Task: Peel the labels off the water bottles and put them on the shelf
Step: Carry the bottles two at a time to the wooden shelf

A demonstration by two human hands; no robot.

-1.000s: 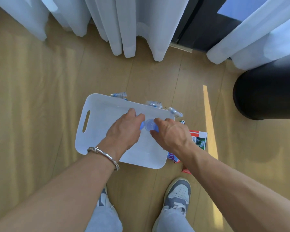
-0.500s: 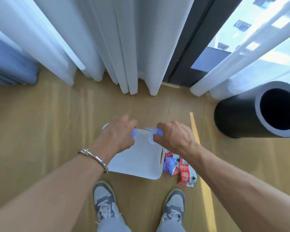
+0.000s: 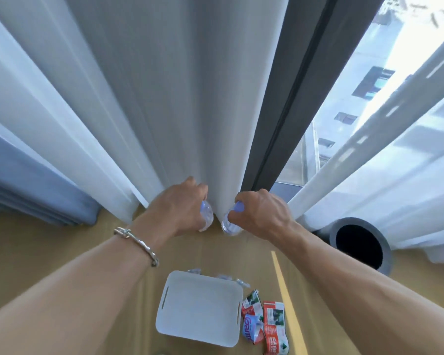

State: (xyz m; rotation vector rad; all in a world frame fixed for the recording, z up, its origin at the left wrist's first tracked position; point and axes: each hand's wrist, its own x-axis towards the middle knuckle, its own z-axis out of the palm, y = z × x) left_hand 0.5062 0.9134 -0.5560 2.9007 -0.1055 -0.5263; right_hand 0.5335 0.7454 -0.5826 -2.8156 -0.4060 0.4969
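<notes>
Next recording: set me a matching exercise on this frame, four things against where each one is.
Things:
1. white tray
2. peeled labels
3. dark tube
4. bottles

Places:
A. gripped, one in the left hand, one in the right hand
B. by the curtain at far right
C. floor, just left of the labels
D. floor, just right of the tray

Pairs: 1-C, 2-D, 3-B, 4-A

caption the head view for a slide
Left hand grips one clear blue-capped plastic bottle, right hand another, above a white plastic tray.
</notes>
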